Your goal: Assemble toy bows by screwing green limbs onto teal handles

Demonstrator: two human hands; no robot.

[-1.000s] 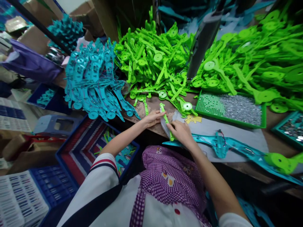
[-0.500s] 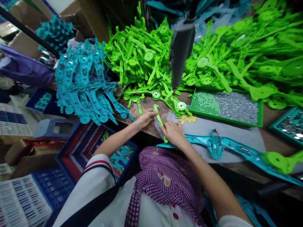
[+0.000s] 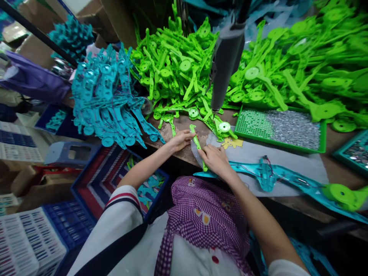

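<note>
In the head view a slim bright green plastic piece (image 3: pixel 197 144) stands out from me at the bench edge. A clear, curved plastic sheet (image 3: pixel 195 153) lies along its left side. My left hand (image 3: pixel 181 141) pinches the upper part of the green piece between thumb and fingers. Lower down, my right hand (image 3: pixel 215 158) has closed fingers on the right side of the same piece, partly covering it. Just right of this hand, a long turquoise plastic frame (image 3: pixel 266 174) with thin wires lies across a grey sheet (image 3: pixel 304 165).
A grey electric screwdriver (image 3: pixel 225 69) hangs above the bench. Behind it are heaped green plastic parts (image 3: pixel 184 65). A green tray (image 3: pixel 322 140) holds small metal pieces. Turquoise assemblies (image 3: pixel 103 99) are stacked at left, above a blue crate (image 3: pixel 165 184).
The view has shifted slightly, so everything sits a little further right. Both hands keep nearly the same grip on the green piece.
</note>
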